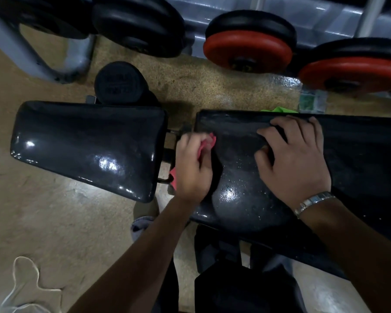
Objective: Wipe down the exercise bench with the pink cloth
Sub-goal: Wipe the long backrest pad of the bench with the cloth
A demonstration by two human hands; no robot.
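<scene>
Left hand [193, 170] fingers curl round crumpled pink cloth [209, 143], scrubbing glossy black padded bench [239, 199] mid-frame; right hand [294, 159] spread flat, likely bracing.

Left hand [193, 168] curled; right hand [296, 154] flat.

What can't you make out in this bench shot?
Head view:
pink cloth: mostly covered by the left hand gripping it.
long bench pad: far end cut off by the right edge.
green item behind that pad: mostly hidden by it.
lettering on the round pad: too dim to read.
</scene>
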